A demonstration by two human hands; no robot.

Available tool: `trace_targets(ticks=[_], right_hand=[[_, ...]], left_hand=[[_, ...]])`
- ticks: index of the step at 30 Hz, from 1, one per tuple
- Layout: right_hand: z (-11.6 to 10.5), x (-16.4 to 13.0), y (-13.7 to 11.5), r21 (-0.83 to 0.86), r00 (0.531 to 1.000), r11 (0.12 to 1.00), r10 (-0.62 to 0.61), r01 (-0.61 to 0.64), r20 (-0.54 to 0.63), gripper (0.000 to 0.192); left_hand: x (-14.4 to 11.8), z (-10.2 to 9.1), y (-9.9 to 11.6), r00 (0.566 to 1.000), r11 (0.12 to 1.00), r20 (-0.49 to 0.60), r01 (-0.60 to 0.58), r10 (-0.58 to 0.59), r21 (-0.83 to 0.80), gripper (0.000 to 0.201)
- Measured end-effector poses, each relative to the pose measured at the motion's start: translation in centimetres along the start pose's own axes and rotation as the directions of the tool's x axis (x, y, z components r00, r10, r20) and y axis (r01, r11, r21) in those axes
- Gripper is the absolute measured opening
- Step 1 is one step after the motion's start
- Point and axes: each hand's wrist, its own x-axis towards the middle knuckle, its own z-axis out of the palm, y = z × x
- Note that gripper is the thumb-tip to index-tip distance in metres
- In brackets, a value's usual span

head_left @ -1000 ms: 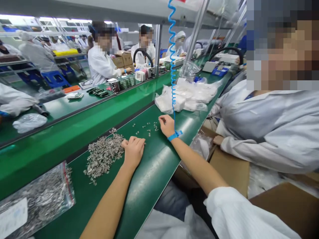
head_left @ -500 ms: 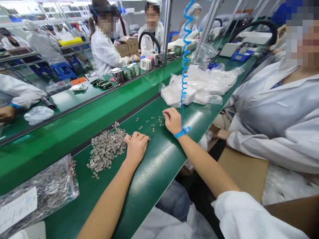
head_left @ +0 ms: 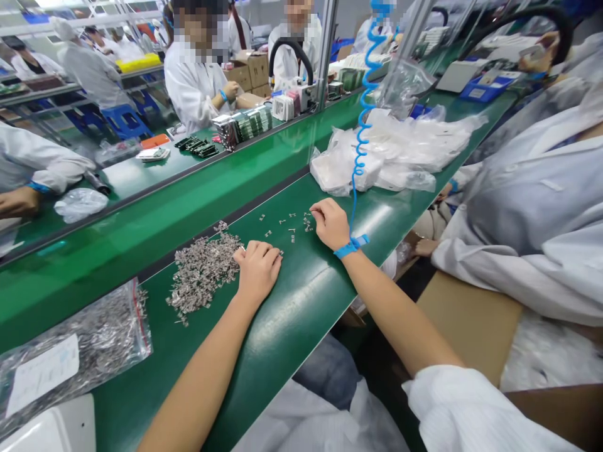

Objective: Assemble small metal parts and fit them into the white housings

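The left hand [head_left: 257, 270] rests palm-down on the green desk [head_left: 292, 326], its fingers curled loosely at the right edge of the heap of small metal parts [head_left: 202, 273]; whether it pinches a piece I cannot tell. The right hand [head_left: 332, 223], wearing a blue wrist strap [head_left: 351, 246] tied to a coiled blue cord [head_left: 362, 138], has its fingertips drawn together over the scattered loose parts [head_left: 287, 225]; they look closed on one small piece, though the piece itself is too small to make out.

Compared with a second ago, both hands sit in nearly the same places relative to the heap and the scatter. The scene's shift in the picture seems to come mostly from the head camera. So the sorting appears to be mid-course, with most parts in the heap.

A zip bag of the same parts [head_left: 75, 351] lies at the near left, and crumpled clear bags [head_left: 391, 157] beyond the right hand.
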Motion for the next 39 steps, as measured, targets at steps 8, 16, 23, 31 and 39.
trace_targets(ticks=[8, 16, 23, 31, 39], right_hand=[[0.0, -0.1, 0.0, 0.010, 1.000, 1.000, 0.011, -0.011, 0.008, 0.015], [-0.1, 0.0, -0.3, 0.013, 1.000, 1.000, 0.017, -0.016, -0.019, 0.015], [0.1, 0.3, 0.4, -0.025, 0.983, 0.993, 0.109, -0.114, -0.145, 0.013], [0.4, 0.1, 0.4, -0.024, 0.995, 1.000, -0.005, 0.007, 0.102, 0.015], [-1.4, -0.6, -0.3, 0.023, 0.940, 0.998, -0.070, 0.066, 0.335, 0.015]], left_hand=[[0.0, -0.2, 0.1, 0.996, 0.998, 0.074, 0.054, -0.057, 0.039, 0.014], [0.0, 0.1, 0.3, 0.995, 0.994, 0.099, -0.005, -0.007, 0.112, 0.015], [0.0, 0.1, 0.3, 0.992, 0.992, 0.127, 0.005, -0.020, 0.123, 0.018], [4.6, 1.3, 1.0, 0.989, 0.983, 0.138, 0.033, -0.058, 0.183, 0.014], [4.6, 3.3, 0.7, 0.989, 0.986, 0.105, 0.089, -0.105, 0.144, 0.019]])
